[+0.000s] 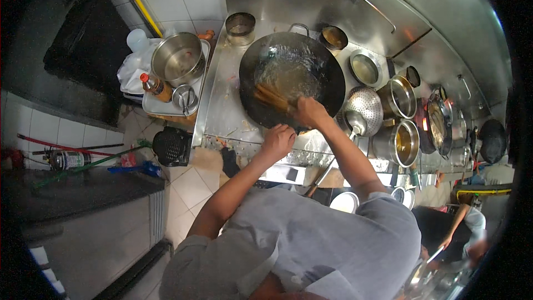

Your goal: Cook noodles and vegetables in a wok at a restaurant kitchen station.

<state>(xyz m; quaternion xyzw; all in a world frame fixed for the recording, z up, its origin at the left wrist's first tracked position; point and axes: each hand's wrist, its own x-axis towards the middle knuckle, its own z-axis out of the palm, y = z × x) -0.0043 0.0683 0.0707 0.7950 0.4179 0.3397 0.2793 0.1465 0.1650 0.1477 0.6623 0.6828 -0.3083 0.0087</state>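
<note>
A large black wok (328, 72) sits on the steel stove top, with murky water in its bowl. My right hand (311, 113) is closed around a bamboo wok brush (270, 97). The brush's tan bristles point left and lie against the wok's lower inside wall, in or near the water. At the wok's near edge, my left hand (278, 143) is closed with its fingers curled over the rim. Its fingertips and any handle under it are hidden.
Right of the wok are a perforated ladle (363, 111) and steel pots (408, 143). A tray (150, 104) on the left bears a steel pot (177, 60) and a red-capped bottle (156, 88). Another person's arm (456, 225) shows at lower right.
</note>
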